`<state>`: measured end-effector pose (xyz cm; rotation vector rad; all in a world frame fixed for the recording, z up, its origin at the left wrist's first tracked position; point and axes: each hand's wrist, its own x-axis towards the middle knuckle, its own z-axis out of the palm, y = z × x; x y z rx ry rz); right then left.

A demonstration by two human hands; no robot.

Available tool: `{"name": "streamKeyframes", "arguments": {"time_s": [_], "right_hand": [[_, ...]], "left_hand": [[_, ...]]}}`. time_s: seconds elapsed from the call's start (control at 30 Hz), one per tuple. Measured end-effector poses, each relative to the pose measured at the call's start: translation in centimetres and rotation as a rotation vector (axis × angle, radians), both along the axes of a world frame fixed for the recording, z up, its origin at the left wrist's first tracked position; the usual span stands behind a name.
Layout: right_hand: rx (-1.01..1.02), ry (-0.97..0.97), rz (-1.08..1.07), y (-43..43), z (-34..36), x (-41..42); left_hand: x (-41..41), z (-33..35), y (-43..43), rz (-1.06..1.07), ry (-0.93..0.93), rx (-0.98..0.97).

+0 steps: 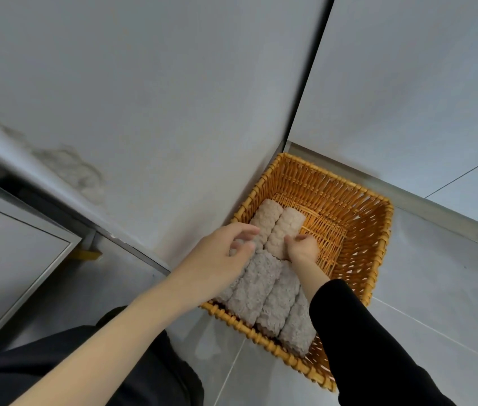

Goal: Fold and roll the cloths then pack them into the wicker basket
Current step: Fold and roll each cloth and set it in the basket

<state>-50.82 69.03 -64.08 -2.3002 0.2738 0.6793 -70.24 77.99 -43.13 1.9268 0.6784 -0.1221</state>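
So that rolls sit snug, I think, the right hand (302,248) grips a fluffy pink rolled cloth (289,224) in the orange wicker basket (349,200); left hand (226,254) fingers stay-free and loose.

Orange-tan woven wicker basket (357,200), grey nubby rolled cloths (272,300), pale pink rolls (286,230), black sleeve (357,341), grey tiles (436,288).

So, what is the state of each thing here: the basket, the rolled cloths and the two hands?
wicker basket: upright, partly filled.
grey rolls: rolled, side by side at the near end.
left pink roll: rolled, lying in the basket.
right pink roll: rolled, touching the left one, held.
right hand: fingers curled on the right pink roll.
left hand: fingers loosely curled over the rolls, grip unclear.
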Motion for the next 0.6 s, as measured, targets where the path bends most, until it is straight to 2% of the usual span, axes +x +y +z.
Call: {"name": "streamKeyframes", "arguments": {"time_s": [0.13,0.3,0.4,0.6], "right_hand": [[0.048,-0.088,0.084,0.6,0.1,-1.2],[0.183,0.136,0.035,0.7,1.9,-0.5],[0.236,0.202,0.134,0.2,4.5,-0.3],[0.460,0.048,0.378,-1.3,13.6,-3.5]], "left_hand": [[-0.2,0.0,-0.2,-0.007,0.012,0.000],[-0.3,0.7,-0.2,-0.008,0.007,0.000],[-0.2,1.5,-0.4,-0.013,-0.004,0.012],[-1.4,4.3,-1.4,0.011,-0.068,0.014]]}}
